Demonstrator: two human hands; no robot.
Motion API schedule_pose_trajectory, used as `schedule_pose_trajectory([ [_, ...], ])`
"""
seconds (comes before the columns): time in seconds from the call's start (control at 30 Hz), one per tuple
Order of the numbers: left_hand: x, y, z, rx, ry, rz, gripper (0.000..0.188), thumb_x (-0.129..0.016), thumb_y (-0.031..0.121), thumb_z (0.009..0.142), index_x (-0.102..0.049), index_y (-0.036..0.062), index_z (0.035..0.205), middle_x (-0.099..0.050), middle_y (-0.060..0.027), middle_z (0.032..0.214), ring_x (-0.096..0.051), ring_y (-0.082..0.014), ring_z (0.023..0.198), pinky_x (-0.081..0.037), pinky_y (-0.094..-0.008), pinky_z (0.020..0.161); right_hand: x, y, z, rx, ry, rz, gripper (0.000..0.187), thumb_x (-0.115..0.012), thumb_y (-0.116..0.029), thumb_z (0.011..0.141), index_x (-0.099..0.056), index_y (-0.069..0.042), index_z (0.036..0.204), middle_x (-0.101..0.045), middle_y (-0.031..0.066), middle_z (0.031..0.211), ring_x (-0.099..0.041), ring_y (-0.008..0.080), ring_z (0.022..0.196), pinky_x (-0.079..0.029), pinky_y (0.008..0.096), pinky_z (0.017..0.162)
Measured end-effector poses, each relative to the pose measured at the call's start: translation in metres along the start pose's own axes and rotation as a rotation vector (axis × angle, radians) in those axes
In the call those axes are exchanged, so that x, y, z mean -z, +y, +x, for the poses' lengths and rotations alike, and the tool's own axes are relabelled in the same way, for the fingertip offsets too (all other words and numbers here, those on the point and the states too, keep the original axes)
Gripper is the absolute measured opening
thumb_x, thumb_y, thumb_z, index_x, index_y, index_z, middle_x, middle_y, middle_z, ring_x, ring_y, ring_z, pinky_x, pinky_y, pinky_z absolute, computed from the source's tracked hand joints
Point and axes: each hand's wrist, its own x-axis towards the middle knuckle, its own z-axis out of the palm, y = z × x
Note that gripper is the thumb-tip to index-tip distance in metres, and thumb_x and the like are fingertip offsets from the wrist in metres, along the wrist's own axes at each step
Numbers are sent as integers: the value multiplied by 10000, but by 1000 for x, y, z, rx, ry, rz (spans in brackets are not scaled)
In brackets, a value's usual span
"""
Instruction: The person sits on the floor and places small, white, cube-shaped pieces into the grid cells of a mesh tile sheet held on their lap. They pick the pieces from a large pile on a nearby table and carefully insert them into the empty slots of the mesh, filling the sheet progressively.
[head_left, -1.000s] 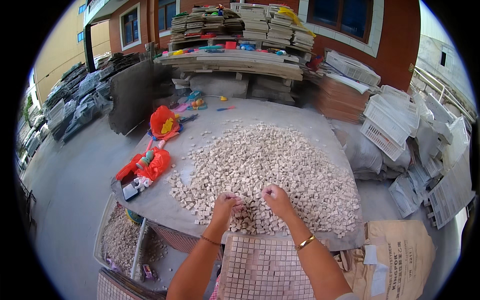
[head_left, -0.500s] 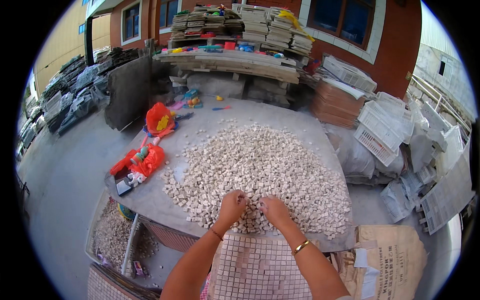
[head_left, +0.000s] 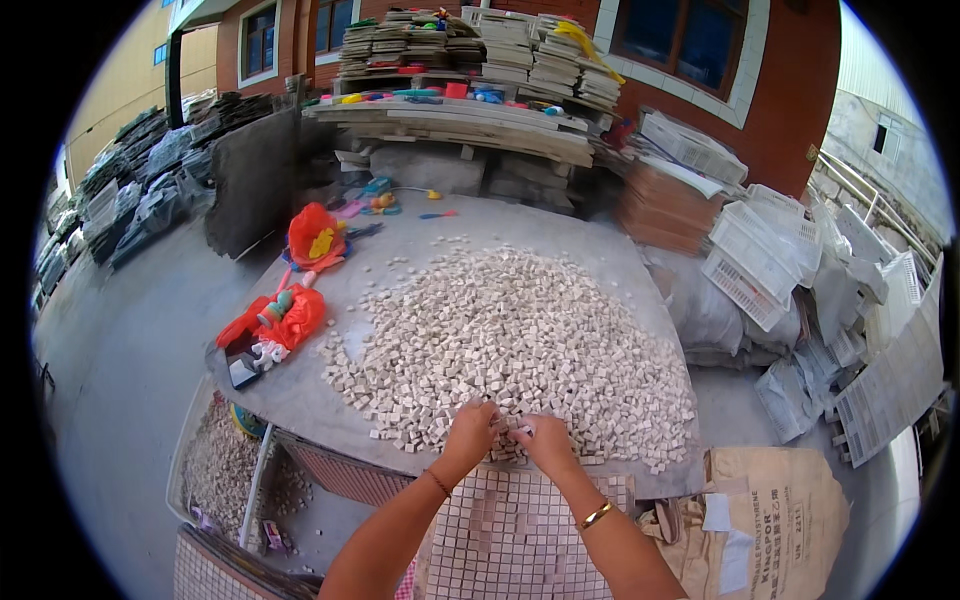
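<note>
A broad pile of small pale stone cubes (head_left: 500, 340) covers much of the grey table (head_left: 600, 230). At its near edge my left hand (head_left: 470, 432) has its fingers curled together, and what they hold is hidden. Close beside it, on the right, my right hand (head_left: 547, 442) pinches a small stone cube (head_left: 526, 429) between thumb and fingertips. Below both hands lies a gridded mosaic board (head_left: 500, 540), its squares filled with cubes in whitish and pinkish-brown tones. My forearms pass over its two sides.
Red plastic bags (head_left: 300, 325) with toys lie along the table's left edge. A white bin (head_left: 215, 460) of stone pieces stands lower left. A brown paper sack (head_left: 780, 520) lies lower right. White plastic crates (head_left: 750, 260) and stacked slabs (head_left: 430, 50) stand beyond.
Both hands have come slightly nearer to me, toward the mosaic board, and the gap between them has narrowed. A cube now shows in the right fingertips. The whole view has shifted a little.
</note>
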Motion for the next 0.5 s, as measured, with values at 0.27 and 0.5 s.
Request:
schedule_pose_trajectory([
  [0.27,5,13,1,-132,-32,29,154,-655,67,735,-550,29,841,-546,-150,797,-540,-361,807,-443,-438,696,18,30,-12,-458,-120,1559,227,-657,-234,858,-595,-56,983,-554,28,708,-452,106,539,-351,194,457],
  [0.5,-8,14,0,-254,53,208,101,-584,40,750,-487,12,762,-491,-156,761,-511,-356,754,-419,-457,692,26,28,-4,-241,37,615,169,-613,-160,856,-656,-37,963,-568,47,703,-542,170,651,-418,330,507],
])
